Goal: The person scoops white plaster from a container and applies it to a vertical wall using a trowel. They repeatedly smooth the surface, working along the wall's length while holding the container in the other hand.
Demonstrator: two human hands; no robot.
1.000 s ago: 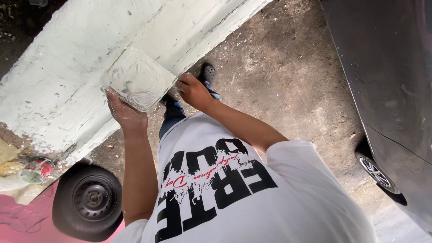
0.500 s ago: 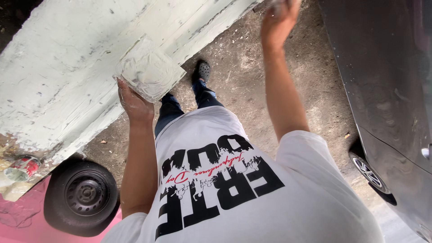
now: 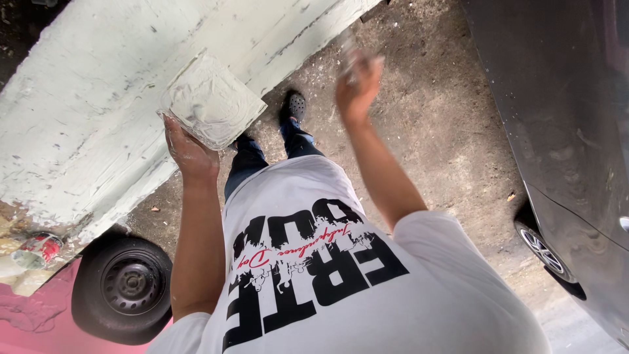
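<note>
The left hand [image 3: 190,154] grips the lower edge of a square board [image 3: 211,101] loaded with a pale, wet plaster, the fingers wrapped under the corner so that the board tilts up against the whitish plastered beam [image 3: 98,98] that runs slantwise above and to the left of it. The right hand [image 3: 357,82] is raised well apart from the left, out to its right, with its fingers curled around a small blurred tool [image 3: 348,49]; what kind of tool it is cannot be told, only that a pale, thin part sticks out above the fingers toward the beam's lower edge. Between the two forearms, lower down, show the person's white printed shirt [image 3: 341,282], dark trousers and one dark shoe [image 3: 295,105] on the gritty concrete ground [image 3: 432,131]. Below the left hand, near the elbow, a black car wheel [image 3: 124,285] sits beside a pink body panel [image 3: 33,314]. To the right of the right hand, a dark grey car [image 3: 557,118] fills the edge, its wheel [image 3: 544,252] low down.
</note>
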